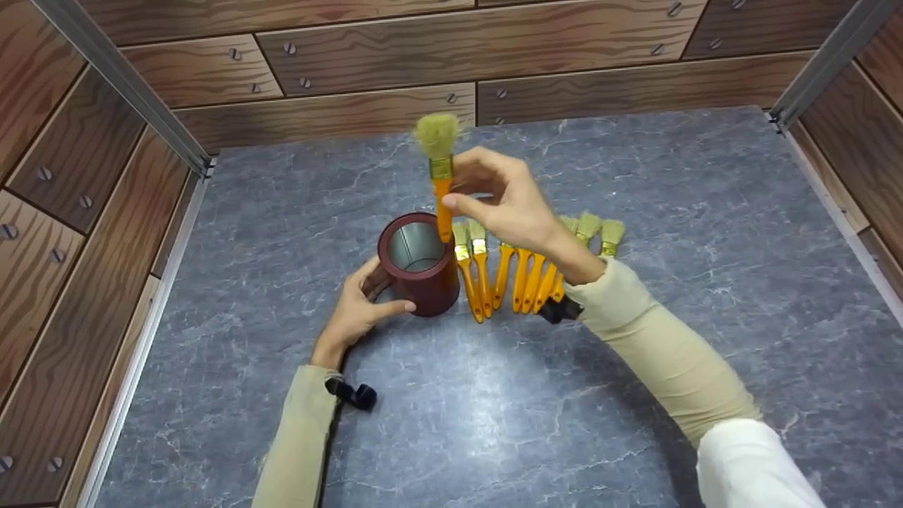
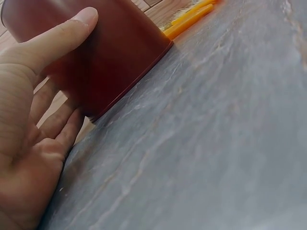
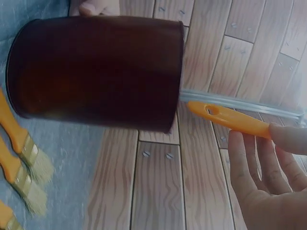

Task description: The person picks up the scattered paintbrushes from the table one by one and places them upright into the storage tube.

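A dark red cylindrical cup (image 1: pixel 432 288) with a grey inside stands upright on the table. My left hand (image 1: pixel 355 303) holds it from the left side, the thumb lying along the near wall, as the left wrist view (image 2: pixel 29 105) also shows. Above the cup's right rim, my right hand (image 1: pixel 504 197) pinches a paintbrush (image 1: pixel 442 185) by its orange handle, bristles up and handle end down. In the right wrist view the handle (image 3: pixel 235 120) reaches just past the rim, between thumb and fingers. Nothing shows inside the visible part of the cup.
Several more orange-handled paintbrushes (image 1: pixel 522 279) lie in a row on the grey marbled table (image 1: pixel 451 437), right of the cup, partly hidden by my right forearm. Wood-patterned walls (image 1: pixel 395 56) with metal corner posts (image 1: pixel 120 77) enclose the table at the back and sides.
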Motion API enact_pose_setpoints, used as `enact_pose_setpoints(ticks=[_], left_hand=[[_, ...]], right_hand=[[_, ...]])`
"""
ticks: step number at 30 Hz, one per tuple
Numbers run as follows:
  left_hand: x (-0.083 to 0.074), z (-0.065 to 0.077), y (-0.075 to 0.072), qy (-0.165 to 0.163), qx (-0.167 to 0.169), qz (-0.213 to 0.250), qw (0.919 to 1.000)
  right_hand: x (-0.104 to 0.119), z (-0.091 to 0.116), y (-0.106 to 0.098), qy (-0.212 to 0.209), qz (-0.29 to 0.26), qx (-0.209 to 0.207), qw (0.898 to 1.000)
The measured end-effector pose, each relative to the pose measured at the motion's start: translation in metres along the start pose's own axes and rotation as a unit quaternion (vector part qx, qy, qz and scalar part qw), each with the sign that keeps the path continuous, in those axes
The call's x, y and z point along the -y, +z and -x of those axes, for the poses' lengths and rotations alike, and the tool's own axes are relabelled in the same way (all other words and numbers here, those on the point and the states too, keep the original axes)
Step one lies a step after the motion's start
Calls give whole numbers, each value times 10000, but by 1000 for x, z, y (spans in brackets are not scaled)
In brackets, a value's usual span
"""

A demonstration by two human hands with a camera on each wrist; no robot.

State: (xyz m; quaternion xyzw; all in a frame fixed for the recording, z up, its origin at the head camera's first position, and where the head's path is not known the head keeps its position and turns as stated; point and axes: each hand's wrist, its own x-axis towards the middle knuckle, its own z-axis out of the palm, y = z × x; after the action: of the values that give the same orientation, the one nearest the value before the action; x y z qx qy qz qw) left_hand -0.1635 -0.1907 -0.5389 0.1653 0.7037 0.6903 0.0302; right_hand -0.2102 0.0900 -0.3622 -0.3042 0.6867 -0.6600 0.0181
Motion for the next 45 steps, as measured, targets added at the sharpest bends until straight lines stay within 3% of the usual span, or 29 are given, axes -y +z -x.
enact_pose_setpoints(ticks=[10,27,36,45], left_hand=[[1,1,-1,-17,71,-17,10000],[2,-1,1,139,107,8,9998],[1,0,1,112,-16,3,9999],[0,0,3,70,-23,-99,9999]], right_hand=[[-22,-1,21,145,98,252,9995],[-34,-3,26,46,77,425,9991],[-25,7,8,169,477,421,9978],[-18,27,-30,623,1104,177,9918]])
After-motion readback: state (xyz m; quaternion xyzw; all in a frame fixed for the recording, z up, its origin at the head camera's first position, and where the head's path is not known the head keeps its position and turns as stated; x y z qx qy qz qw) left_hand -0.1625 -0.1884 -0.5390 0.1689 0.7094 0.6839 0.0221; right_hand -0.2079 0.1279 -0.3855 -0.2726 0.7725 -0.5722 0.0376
